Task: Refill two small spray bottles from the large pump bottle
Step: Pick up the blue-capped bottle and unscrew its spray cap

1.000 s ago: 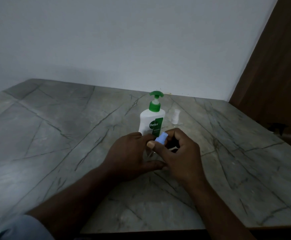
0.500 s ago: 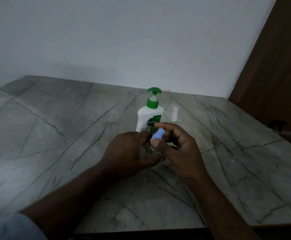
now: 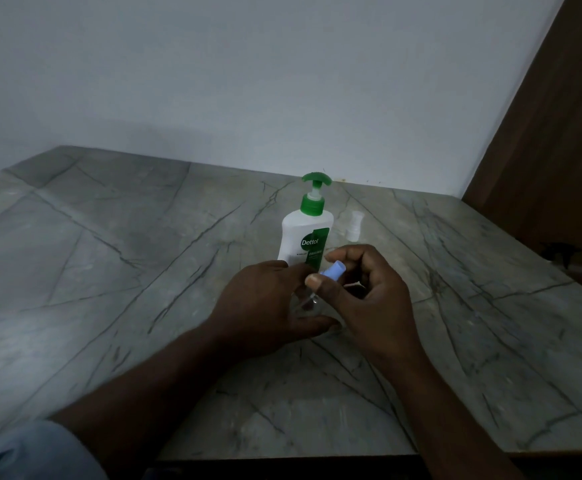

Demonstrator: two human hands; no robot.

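Observation:
A white pump bottle (image 3: 305,239) with a green pump head stands upright on the marble table (image 3: 127,271). Just in front of it my left hand (image 3: 265,306) wraps around a small clear spray bottle (image 3: 305,301), mostly hidden by my fingers. My right hand (image 3: 369,289) pinches that bottle's light blue spray top (image 3: 333,270) between thumb and fingers. A second small spray bottle (image 3: 354,227) with a white top stands to the right of the pump bottle, apart from both hands.
The table runs back to a white wall (image 3: 248,81). A brown wooden panel (image 3: 559,150) rises at the right. The table's front edge (image 3: 282,457) lies close below my forearms.
My right hand's fingers have shifted around the blue top, and its thumb now sits lower on it. The view has tilted slightly. The pump bottle and second spray bottle have not moved.

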